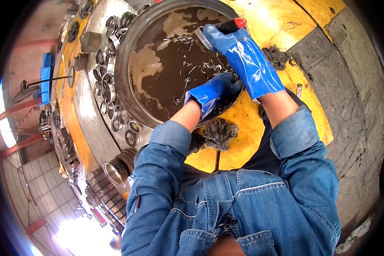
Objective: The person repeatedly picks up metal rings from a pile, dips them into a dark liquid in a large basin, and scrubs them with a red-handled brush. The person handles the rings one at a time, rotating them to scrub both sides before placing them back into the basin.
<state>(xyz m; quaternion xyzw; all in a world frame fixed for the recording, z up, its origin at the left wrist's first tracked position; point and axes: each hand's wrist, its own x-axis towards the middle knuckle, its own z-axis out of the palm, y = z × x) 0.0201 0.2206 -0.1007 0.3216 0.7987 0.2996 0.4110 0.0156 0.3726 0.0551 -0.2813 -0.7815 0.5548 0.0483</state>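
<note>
Clearly both hands are at work in the round metal basin (124, 55) of dark brown liquid, which sits on a yellow bench (260, 21) in the middle of the scene. The right hand (219, 37), in a blue rubber glove, is curled shut around a brush (226, 26) at the far right of the basin, just above the liquid; its dark handle with a red tip sticks out past the glove. The left hand (213, 91), also gloved in blue, is dipped at the near rim of the basin with its fingers folded in; whether it holds a part under the surface I cannot tell, as the liquid hides it. To do this washing well, in my judgement, the part should stay low in the liquid while the brush works with short strokes, and the wrists should stay clear of the rim so the liquid does not slop onto the bench. The brush's long axis runs roughly left to right, slightly toward the far side, red tip pointing right and bristle end left, down toward the liquid. Pale scum floats on the left part of the surface. Metal rings (111, 91) lie in rows just left of the basin, and a wad of grey fibre (219, 133) lies on the bench near its front rim.
</note>
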